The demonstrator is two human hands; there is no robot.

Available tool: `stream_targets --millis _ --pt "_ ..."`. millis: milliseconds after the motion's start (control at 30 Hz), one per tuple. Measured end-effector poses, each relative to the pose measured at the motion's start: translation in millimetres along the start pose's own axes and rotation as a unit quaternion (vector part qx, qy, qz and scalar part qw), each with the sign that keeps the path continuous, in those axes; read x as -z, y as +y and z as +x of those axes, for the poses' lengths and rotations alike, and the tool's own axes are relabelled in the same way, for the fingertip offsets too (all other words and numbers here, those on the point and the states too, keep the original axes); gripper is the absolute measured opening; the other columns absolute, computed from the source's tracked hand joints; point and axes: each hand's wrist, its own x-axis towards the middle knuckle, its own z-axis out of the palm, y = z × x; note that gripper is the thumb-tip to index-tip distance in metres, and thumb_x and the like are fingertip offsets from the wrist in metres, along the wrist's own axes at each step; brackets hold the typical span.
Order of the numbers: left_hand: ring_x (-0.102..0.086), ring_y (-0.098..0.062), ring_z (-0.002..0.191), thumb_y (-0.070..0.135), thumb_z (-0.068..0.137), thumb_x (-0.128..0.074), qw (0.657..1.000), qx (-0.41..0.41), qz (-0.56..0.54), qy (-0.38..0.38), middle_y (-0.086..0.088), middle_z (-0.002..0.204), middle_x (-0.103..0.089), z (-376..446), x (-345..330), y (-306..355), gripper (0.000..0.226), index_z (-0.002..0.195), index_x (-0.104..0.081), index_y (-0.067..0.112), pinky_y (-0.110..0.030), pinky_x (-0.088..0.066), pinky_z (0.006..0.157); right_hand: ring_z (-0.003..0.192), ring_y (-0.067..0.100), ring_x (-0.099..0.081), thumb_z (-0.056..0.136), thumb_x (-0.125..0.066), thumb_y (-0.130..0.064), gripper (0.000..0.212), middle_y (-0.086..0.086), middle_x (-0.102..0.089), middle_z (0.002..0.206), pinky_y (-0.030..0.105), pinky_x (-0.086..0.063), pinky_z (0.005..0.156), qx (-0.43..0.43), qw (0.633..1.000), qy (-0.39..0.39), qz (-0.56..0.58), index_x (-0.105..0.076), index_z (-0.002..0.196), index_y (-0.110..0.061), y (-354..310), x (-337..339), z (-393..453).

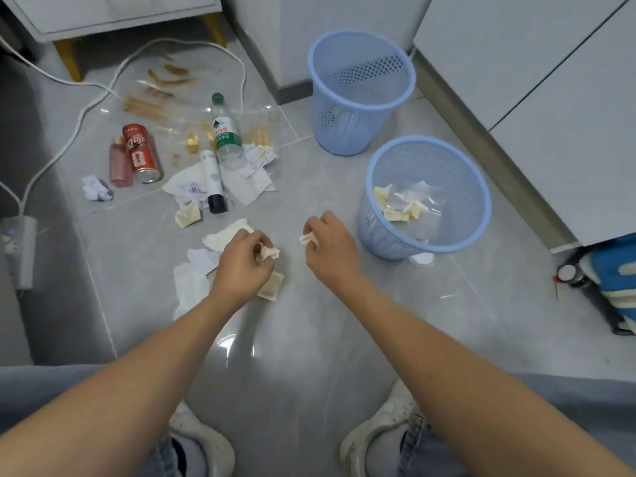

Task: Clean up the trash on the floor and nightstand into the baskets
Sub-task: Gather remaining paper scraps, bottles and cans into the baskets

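left hand point(242, 259) pinches crumpled cream wrapper point(270, 252) | right hand point(327, 241) pinches cream scrap point(307, 238)

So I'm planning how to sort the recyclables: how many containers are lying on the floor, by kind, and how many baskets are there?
Red metal drink can: 1
Clear plastic water bottle with green cap: 1
Pink translucent bottle: 1
White tube with dark cap: 1
Blue plastic mesh baskets: 2, the far one and the near one
Total: 6

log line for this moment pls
left hand pinches cream paper scrap | right hand pinches cream paper scrap | near blue plastic basket holds scraps | far blue plastic basket
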Motion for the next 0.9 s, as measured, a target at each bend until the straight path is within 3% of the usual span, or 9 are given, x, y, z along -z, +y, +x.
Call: stream_targets --millis 167,267,367,467,567,767,900 --pt "-0.051 -0.005 0.073 0.012 0.077 -0.071 0.989 -0.14 -0.04 0.015 0.005 0.085 -0.05 43 -12 112 0.018 0.091 -0.067 0.022 -0.023 -0.039 0.07 0.078 0.026 -0.053 0.074 -0.058 0.0 0.016 0.007 -0.052 0.09 0.034 -0.041 0.066 0.009 0.988 0.157 -0.009 -0.058 0.087 -0.01 26 101 26" --pt "-0.052 -0.002 0.075 0.014 0.076 -0.071 0.978 -0.198 -0.06 0.005 0.006 0.086 -0.051 68 -29 175 0.019 0.092 -0.066 0.023 -0.016 -0.038 0.069 0.078 0.023 -0.053 0.076 -0.059 0.0 0.016 0.005 -0.054 0.091 0.035 -0.042 0.065 -0.037 0.978 0.202 -0.033 -0.058 0.087 -0.011 64 147 33" --pt "-0.054 -0.01 0.079 0.014 0.077 -0.072 0.973 -0.225 -0.052 -0.01 0.004 0.089 -0.054 92 -49 220 0.02 0.095 -0.068 0.02 -0.026 -0.047 0.073 0.08 0.023 -0.054 0.076 -0.058 0.001 0.018 0.004 -0.055 0.093 0.034 -0.042 0.068 -0.083 0.978 0.187 -0.051 -0.059 0.088 -0.013 97 177 36" --pt "-0.06 -0.018 0.1 0.025 0.08 -0.074 0.971 -0.224 0.033 -0.076 0.0 0.105 -0.061 110 -66 243 0.035 0.115 -0.071 0.024 -0.032 -0.05 0.082 0.096 0.025 -0.057 0.079 -0.064 -0.007 0.023 0.003 -0.054 0.104 0.032 -0.042 0.074 -0.142 0.983 0.087 -0.08 -0.063 0.099 -0.019 124 197 38" --pt "-0.057 -0.019 0.114 0.035 0.083 -0.072 0.963 -0.229 0.105 -0.09 -0.001 0.119 -0.062 116 -64 244 0.046 0.128 -0.067 0.028 -0.033 -0.047 0.083 0.11 0.025 -0.052 0.079 -0.066 -0.013 0.035 0.0 -0.051 0.112 0.033 -0.044 0.082 -0.153 0.984 0.029 -0.086 -0.066 0.111 -0.026 131 203 36" --pt "-0.061 -0.015 0.085 0.036 0.083 -0.064 0.984 -0.165 0.059 -0.019 0.009 0.094 -0.064 84 -12 167 0.022 0.104 -0.068 0.031 -0.04 -0.054 0.081 0.087 0.02 -0.059 0.077 -0.06 -0.015 0.017 -0.002 -0.059 0.094 0.04 -0.051 0.074 -0.037 0.994 0.093 -0.049 -0.065 0.093 -0.02 81 162 32" --pt "-0.064 -0.015 0.077 0.033 0.082 -0.06 0.995 -0.074 0.069 -0.017 0.01 0.083 -0.067 42 25 81 0.014 0.095 -0.066 0.032 -0.04 -0.056 0.076 0.08 0.021 -0.056 0.076 -0.057 -0.013 0.016 0.0 -0.057 0.088 0.038 -0.048 0.065 0.069 0.996 0.047 -0.021 -0.063 0.09 -0.016 20 96 14"
